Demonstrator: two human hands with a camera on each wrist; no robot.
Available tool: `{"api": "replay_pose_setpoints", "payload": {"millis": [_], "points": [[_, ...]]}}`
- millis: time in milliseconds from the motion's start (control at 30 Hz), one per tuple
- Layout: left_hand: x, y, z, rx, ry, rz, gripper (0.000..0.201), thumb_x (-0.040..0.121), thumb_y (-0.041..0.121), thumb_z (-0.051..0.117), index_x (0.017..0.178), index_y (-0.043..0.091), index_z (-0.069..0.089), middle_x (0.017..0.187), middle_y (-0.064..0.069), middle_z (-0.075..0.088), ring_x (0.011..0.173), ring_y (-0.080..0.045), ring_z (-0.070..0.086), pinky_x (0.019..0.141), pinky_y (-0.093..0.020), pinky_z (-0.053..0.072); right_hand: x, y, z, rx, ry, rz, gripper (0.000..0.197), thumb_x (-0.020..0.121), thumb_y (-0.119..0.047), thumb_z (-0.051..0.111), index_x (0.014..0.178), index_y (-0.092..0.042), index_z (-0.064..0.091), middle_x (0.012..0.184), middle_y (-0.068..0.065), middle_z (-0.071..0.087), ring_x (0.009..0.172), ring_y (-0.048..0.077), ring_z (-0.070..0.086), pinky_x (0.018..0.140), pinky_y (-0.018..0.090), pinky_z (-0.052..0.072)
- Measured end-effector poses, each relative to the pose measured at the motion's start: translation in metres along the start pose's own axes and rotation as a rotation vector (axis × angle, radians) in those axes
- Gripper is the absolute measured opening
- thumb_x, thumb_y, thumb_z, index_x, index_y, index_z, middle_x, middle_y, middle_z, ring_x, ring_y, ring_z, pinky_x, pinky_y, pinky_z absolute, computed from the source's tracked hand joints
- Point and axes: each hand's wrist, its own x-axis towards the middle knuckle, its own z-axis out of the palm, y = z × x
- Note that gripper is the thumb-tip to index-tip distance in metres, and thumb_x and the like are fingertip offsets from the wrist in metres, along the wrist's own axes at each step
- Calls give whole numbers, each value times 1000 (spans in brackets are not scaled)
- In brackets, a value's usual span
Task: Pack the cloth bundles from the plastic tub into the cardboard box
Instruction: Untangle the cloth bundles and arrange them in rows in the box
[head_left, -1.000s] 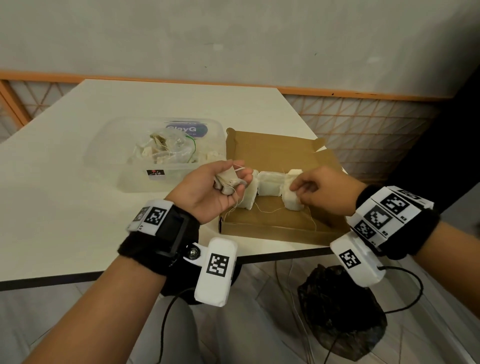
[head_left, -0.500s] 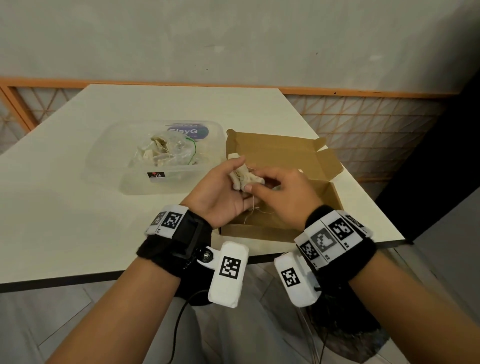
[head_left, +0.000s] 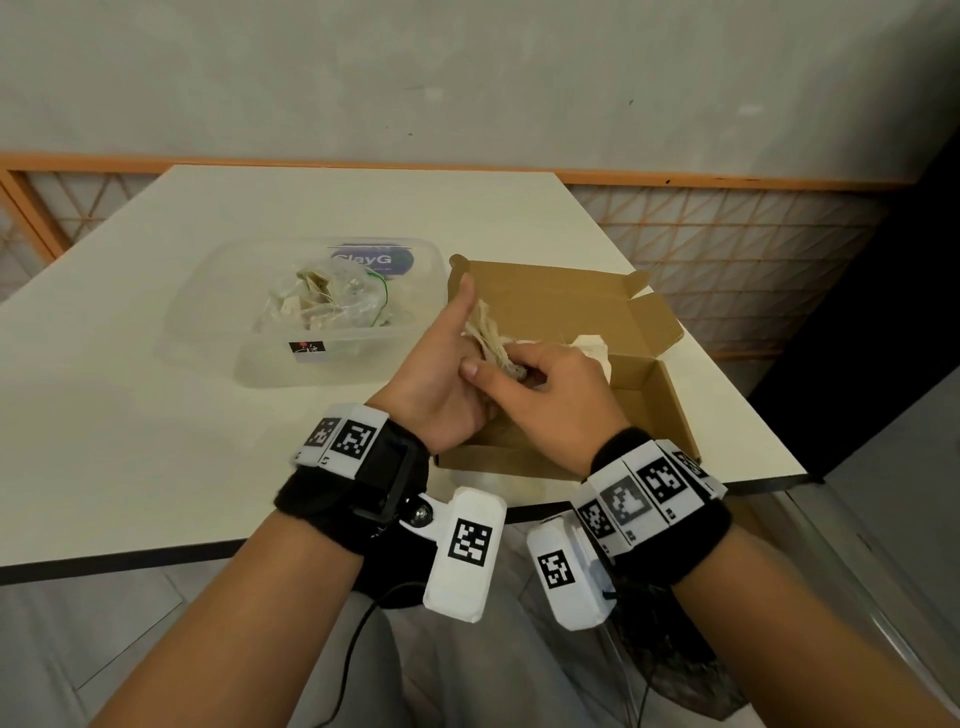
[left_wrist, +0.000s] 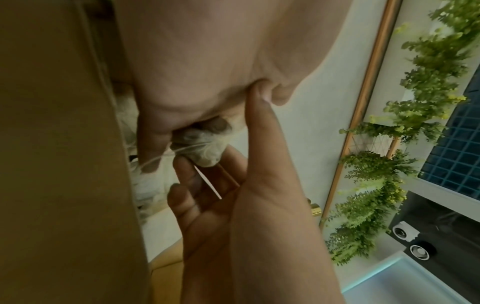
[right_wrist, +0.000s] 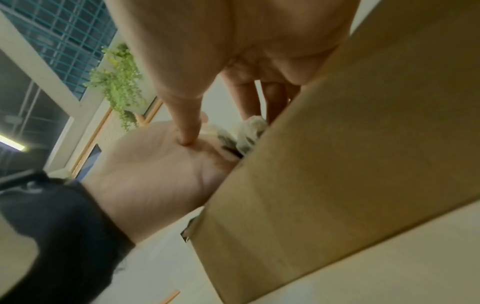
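A pale plaster wall (head_left: 467, 78) with an orange-framed lattice panel (head_left: 727, 249) along its foot stands behind a white counter (head_left: 130, 415). On the counter sits an open brown cardboard box (head_left: 561, 306), its lid flap tilted back toward the wall. Just beside the box, on its left, is a clear plastic tub (head_left: 208, 322) with a purple label on its far wall; inside lies a heap of cream cloth bundles (head_left: 317, 306) in thin clear wrap, with a green thread looped over them.

Above the near left part of the box, both hands meet around one cloth bundle (head_left: 491, 338). It is a small, crumpled, off-white wad with frayed edges and loose pale threads trailing from it. The left hand (head_left: 441, 384) lies palm up under it, thumb raised and fingers curled loosely around its underside. The right hand (head_left: 550, 395) comes from above; its grip pinches the bundle between thumb and curled fingertips, and the thumb tip presses into the left palm, as the right wrist view shows. Another white bundle (head_left: 589, 348) shows inside the box, just beyond the right hand.

Both wrists wear black bands with white blocks printed in black-and-white square codes. In the wrist views, green trailing plants (left_wrist: 415, 123) hang by a dark blue tiled wall (left_wrist: 457, 144). Under the counter's near edge lies a grey tiled floor (head_left: 78, 649).
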Motion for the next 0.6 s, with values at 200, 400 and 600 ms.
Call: {"api": "replay_pose_setpoints", "payload": {"millis": [200, 400, 600], "points": [[-6, 3, -3, 93, -48, 15, 88, 84, 77, 17, 132, 11, 50, 105, -6, 68, 102, -20, 63, 92, -33, 44, 6, 8, 0, 309, 39, 125, 7, 83, -26, 67, 90, -27, 70, 71, -10, 65, 64, 4, 57, 65, 23, 46], [-10, 2, -14, 12, 44, 92, 58, 91, 53, 40, 130, 11, 51, 125, -10, 58, 105, -22, 58, 99, -36, 43, 7, 11, -4, 724, 34, 279, 9, 85, -7, 62, 86, -14, 68, 86, 8, 68, 69, 16, 56, 56, 21, 46], [-13, -7, -19, 13, -19, 55, 51, 90, 26, 42, 135, 3, 45, 123, -15, 57, 101, -22, 59, 96, -37, 47, 7, 5, -3, 865, -99, 259, 12, 86, 1, 57, 89, -6, 65, 80, 6, 69, 61, 6, 65, 47, 15, 45]]}}
